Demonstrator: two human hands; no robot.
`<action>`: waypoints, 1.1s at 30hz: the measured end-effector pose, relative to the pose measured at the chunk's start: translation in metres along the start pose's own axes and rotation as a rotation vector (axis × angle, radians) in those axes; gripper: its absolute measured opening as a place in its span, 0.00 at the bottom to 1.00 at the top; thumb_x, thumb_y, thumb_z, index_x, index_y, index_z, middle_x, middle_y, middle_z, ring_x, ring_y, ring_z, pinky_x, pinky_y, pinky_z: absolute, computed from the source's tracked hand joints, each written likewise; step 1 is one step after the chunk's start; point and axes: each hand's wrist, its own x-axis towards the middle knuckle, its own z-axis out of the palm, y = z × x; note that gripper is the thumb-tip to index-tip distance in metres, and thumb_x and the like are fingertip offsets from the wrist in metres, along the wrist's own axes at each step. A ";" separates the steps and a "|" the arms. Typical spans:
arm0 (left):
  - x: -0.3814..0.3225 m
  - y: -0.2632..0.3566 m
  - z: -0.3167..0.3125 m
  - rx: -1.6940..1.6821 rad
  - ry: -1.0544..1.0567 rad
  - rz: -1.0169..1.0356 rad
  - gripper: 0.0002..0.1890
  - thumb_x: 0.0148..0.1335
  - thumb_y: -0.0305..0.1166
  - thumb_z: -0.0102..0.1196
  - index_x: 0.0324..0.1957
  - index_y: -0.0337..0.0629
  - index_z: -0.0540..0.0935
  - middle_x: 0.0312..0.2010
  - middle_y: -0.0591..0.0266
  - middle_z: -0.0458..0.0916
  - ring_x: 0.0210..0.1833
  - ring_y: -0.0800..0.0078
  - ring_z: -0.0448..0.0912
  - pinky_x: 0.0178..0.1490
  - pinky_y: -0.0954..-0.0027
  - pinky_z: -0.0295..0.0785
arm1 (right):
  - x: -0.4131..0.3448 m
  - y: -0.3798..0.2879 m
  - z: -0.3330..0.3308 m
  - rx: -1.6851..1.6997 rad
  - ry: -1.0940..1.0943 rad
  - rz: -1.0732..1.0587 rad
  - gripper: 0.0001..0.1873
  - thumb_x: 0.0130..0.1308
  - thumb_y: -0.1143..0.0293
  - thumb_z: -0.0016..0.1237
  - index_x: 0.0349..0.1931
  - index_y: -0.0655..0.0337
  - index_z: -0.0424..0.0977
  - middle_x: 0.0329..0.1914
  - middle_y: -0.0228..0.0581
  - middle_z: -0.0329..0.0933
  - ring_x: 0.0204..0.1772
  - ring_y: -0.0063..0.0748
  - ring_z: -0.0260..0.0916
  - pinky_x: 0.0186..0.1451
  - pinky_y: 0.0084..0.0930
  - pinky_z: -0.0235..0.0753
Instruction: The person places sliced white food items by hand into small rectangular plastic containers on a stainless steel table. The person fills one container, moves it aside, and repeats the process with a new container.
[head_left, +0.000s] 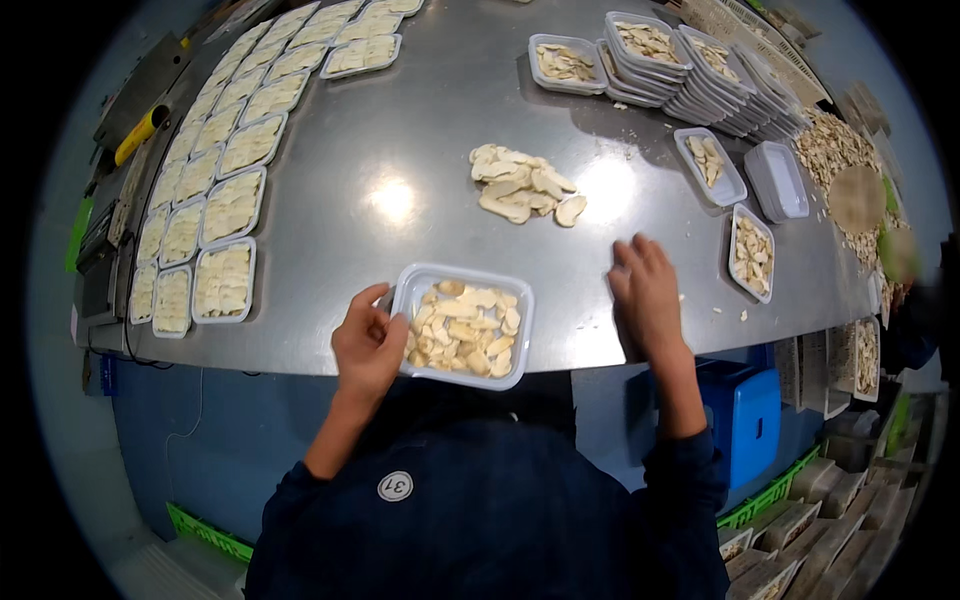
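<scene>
At the table's front edge, my left hand (369, 337) grips the left rim of a clear plastic tray (526, 322) partly filled with pale sliced mushrooms (461, 330). My right hand (646, 292) is right of this tray, over the steel tabletop; it looks slightly blurred, its fingers are bent, and nothing shows in them. A loose pile of larger mushroom slices (517, 182) lies on the steel beyond the tray. Farther right are a tray of small slices (751, 253), another with a few slices (710, 166) and a nested stack of empty trays (778, 182).
Rows of filled trays (225, 280) line the left side of the steel table (337, 187). Stacked filled trays (649, 56) and a large slice heap (840, 150) occupy the right. A blue bin (754, 424) is below; part of another person (911, 326) shows at far right.
</scene>
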 end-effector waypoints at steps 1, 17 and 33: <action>0.003 -0.002 0.004 -0.044 0.001 -0.048 0.20 0.56 0.24 0.56 0.52 0.34 0.74 0.22 0.66 0.74 0.22 0.84 0.70 0.27 0.78 0.68 | 0.011 0.005 -0.001 -0.118 0.019 -0.094 0.15 0.59 0.67 0.49 0.45 0.63 0.76 0.53 0.58 0.70 0.55 0.59 0.66 0.57 0.48 0.67; 0.016 0.008 -0.012 0.379 -0.295 0.460 0.16 0.62 0.34 0.50 0.51 0.41 0.79 0.64 0.38 0.61 0.65 0.32 0.57 0.67 0.44 0.53 | 0.110 -0.152 0.037 0.473 -0.101 -0.130 0.07 0.57 0.69 0.53 0.31 0.63 0.78 0.26 0.44 0.72 0.33 0.46 0.73 0.36 0.37 0.73; 0.026 0.005 -0.018 0.324 -0.352 0.488 0.15 0.59 0.28 0.50 0.48 0.38 0.80 0.61 0.37 0.65 0.63 0.35 0.63 0.66 0.51 0.60 | 0.130 -0.150 0.030 0.388 -0.259 -0.184 0.11 0.55 0.64 0.52 0.23 0.64 0.77 0.26 0.47 0.75 0.33 0.49 0.74 0.36 0.40 0.73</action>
